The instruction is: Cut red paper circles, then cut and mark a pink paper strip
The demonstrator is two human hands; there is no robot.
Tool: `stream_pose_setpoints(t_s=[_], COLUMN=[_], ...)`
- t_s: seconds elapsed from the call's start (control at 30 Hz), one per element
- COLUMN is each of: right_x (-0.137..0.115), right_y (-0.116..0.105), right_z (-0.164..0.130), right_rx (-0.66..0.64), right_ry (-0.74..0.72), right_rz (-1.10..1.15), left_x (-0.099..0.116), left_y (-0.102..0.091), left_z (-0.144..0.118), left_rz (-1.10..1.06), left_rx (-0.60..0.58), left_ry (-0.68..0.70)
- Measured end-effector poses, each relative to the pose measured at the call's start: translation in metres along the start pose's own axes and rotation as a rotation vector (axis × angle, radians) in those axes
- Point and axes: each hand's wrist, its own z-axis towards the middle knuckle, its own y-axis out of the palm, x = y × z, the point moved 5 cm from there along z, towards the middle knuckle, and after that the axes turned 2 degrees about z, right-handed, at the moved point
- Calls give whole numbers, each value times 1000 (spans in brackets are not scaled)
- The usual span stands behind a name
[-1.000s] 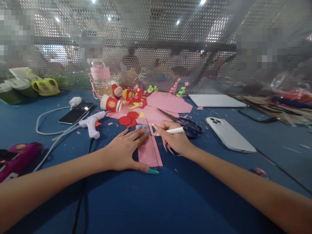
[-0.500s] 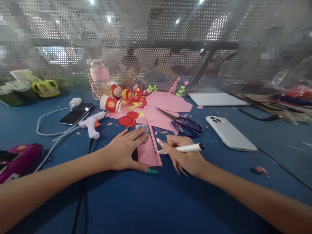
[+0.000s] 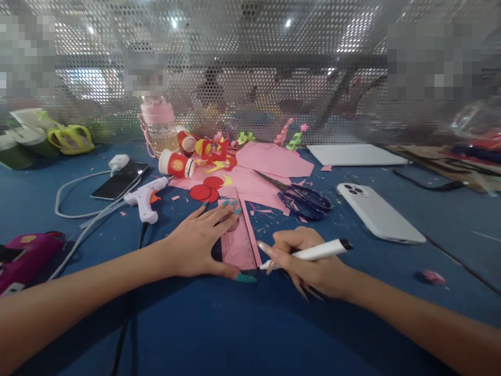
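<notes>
Ruling a line looks like the step in hand — left hand (image 3: 195, 243) lies flat, fingers spread, pinning a clear ruler (image 3: 238, 237) over a pink paper strip (image 3: 250, 230) on the blue table (image 3: 235, 324). Right hand (image 3: 309, 261) is curled round a white pen (image 3: 309, 253), its tip just beside the ruler's near right corner. Next move probably calls for steady pressure on the ruler while the pen runs along its edge. Scissors (image 3: 301, 201) lie just beyond the right hand, a glue gun (image 3: 144, 198) beyond the left. Any drawn line is too faint to make out — the pen tip itself is hard to see.
</notes>
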Motion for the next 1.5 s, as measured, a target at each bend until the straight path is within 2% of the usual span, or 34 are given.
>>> stream_pose_setpoints(t_s=[0.13, 0.3, 0.4, 0.5, 0.67, 1.13, 1.3, 1.5], right_x=[-3, -1, -1, -4, -10, 0, 5, 5], right_y=[1, -12, -19, -22, -19, -22, -23, -22], right_z=[-1, -3, -4, -2, -1, 1, -2, 0], right_rx=[-28, 230, 320, 309, 251, 232, 248, 256], right_ry=[-24, -49, -158, -266, -366, -205, -98, -134], right_rz=[47, 106, 38, -81, -321, -245, -215, -175], left_x=[0, -2, -2, -2, -1, -2, -1, -1], left_y=[0, 1, 1, 0, -1, 0, -1, 0], left_z=[0, -1, -3, -4, -4, -8, -7, -7], left_rz=[9, -9, -23, -25, -18, 34, 50, 26], left_rx=[6, 5, 17, 26, 0, 28, 22, 17], left_ry=[9, 6, 12, 20, 11, 6, 12, 19])
